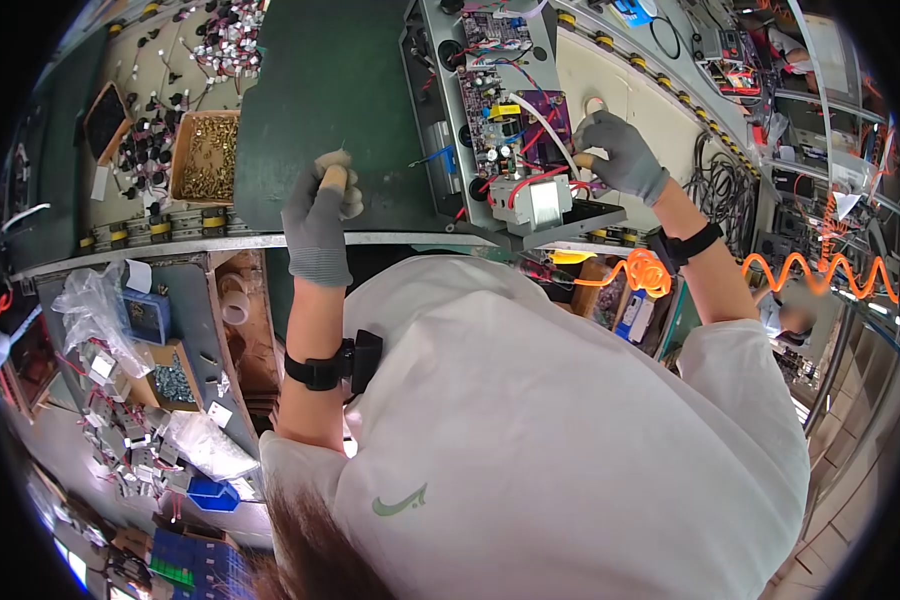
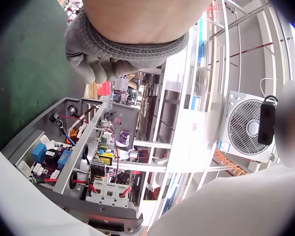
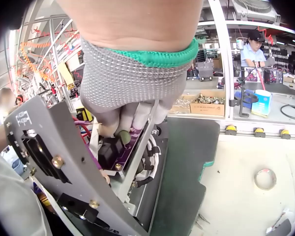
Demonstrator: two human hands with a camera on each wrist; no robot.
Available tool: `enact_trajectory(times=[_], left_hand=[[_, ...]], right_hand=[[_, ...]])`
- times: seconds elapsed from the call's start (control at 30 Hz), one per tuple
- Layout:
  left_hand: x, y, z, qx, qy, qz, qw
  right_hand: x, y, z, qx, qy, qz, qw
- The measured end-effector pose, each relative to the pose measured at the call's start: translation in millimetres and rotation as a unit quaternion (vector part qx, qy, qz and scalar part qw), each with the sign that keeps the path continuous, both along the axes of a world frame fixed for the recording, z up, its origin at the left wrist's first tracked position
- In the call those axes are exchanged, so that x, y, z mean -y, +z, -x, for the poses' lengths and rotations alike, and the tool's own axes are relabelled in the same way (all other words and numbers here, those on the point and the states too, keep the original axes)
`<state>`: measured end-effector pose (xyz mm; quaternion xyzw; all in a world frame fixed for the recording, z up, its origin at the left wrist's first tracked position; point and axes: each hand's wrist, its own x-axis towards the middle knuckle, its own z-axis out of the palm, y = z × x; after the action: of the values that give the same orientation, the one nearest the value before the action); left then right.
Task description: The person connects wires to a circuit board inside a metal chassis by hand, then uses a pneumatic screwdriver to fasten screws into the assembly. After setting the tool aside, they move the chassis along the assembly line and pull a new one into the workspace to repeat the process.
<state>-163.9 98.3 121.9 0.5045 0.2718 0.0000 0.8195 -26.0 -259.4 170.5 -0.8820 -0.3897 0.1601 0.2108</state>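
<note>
A grey metal chassis (image 1: 530, 235) with circuit boards and wires lies on the green mat (image 1: 370, 90). Above the mat, left of the chassis, is the gloved left hand (image 1: 320, 215), its fingers curled toward the thumb; whether anything small is between the tips cannot be told. The left wrist view shows that hand (image 2: 103, 54) over the mat, away from the chassis (image 2: 73, 196). Reaching in from the right, the gloved right hand (image 1: 625, 155) has its thumb and fingers bent at a white cable (image 1: 545, 125) beside the purple board (image 1: 550, 115). Fingers (image 3: 125, 118) partly hide that spot in the right wrist view.
A box of brass parts (image 1: 206, 155) and loose connectors (image 1: 150, 150) are at the left. Rollers (image 1: 160, 228) line the bench edge. A coiled orange hose (image 1: 645, 272) hangs at the right. A tape roll (image 3: 265, 179) lies on the pale surface. Another person (image 3: 254, 49) is across the bench.
</note>
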Motion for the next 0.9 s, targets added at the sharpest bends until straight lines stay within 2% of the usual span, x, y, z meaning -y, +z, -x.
enact_trajectory(times=[0.13, 0.2, 0.47, 0.73, 0.9], left_hand=[[2, -2, 3, 0.001, -0.005, 0.005, 1.000], [3, -3, 5, -0.001, -0.006, 0.001, 1.000], [3, -5, 12, -0.016, -0.005, -0.003, 1.000], [11, 0, 10, -0.002, -0.021, -0.011, 1.000], [12, -1, 8, -0.002, -0.025, -0.011, 1.000]], right_hand=[[-2, -2, 5, 0.034, 0.007, 0.019, 0.999], [1, -10, 11, 0.039, -0.035, 0.002, 0.999], [1, -15, 24, 0.079, -0.105, -0.059, 0.990], [6, -17, 14, 0.079, -0.033, -0.040, 0.996], [4, -16, 13, 0.073, -0.038, -0.010, 0.997]])
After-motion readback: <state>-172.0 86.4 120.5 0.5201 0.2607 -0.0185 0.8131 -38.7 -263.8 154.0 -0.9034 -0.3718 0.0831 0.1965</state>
